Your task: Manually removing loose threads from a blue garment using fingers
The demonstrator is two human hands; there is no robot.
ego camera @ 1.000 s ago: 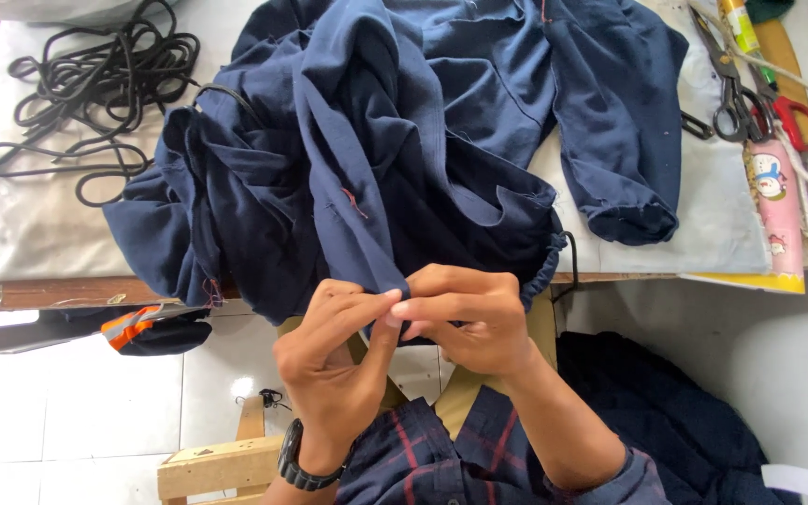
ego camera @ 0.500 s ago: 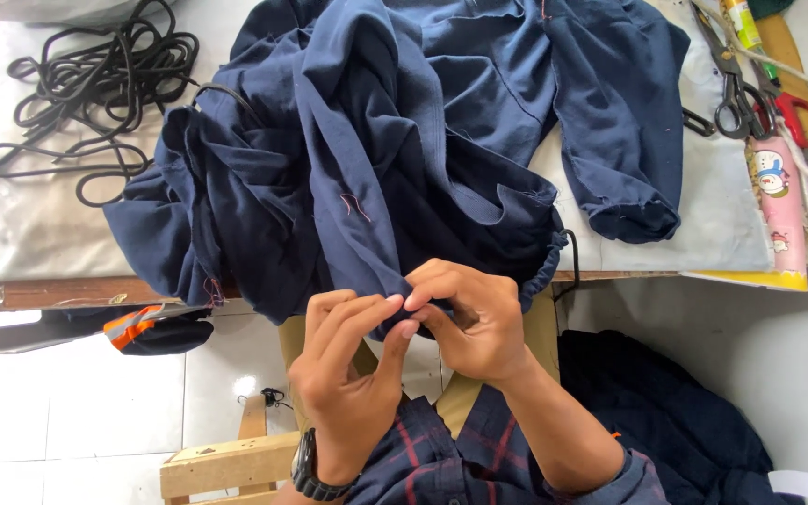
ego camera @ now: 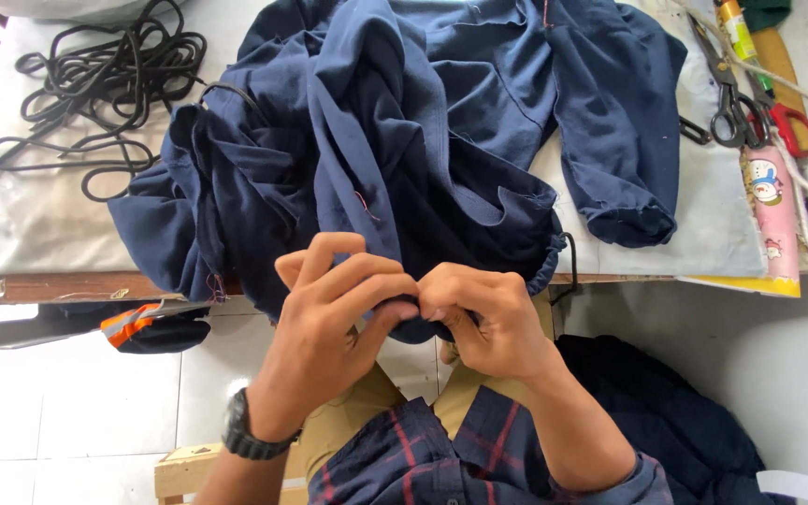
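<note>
Both hands are in tight at the near edge of the table; the left hand has its fingers curled narrow, pinching a fold of the navy garment where it hangs over that edge; the right hand is touching it knuckle to fingertip, fingers closed on the same bit of cloth; what sits between the fingertips is too small to tell. The garment itself is heaped across the middle of the table, one sleeve trailing toward the table's right side; a black wristwatch rides the left wrist. On the table's far left lies a tangle of black cord; at its right end, black-handled scissors beside red-handled scissors and a pink patterned tube. Below the table's left edge hangs a dark piece with an orange stripe; below its right side, dark cloth is piled on the floor.
</note>
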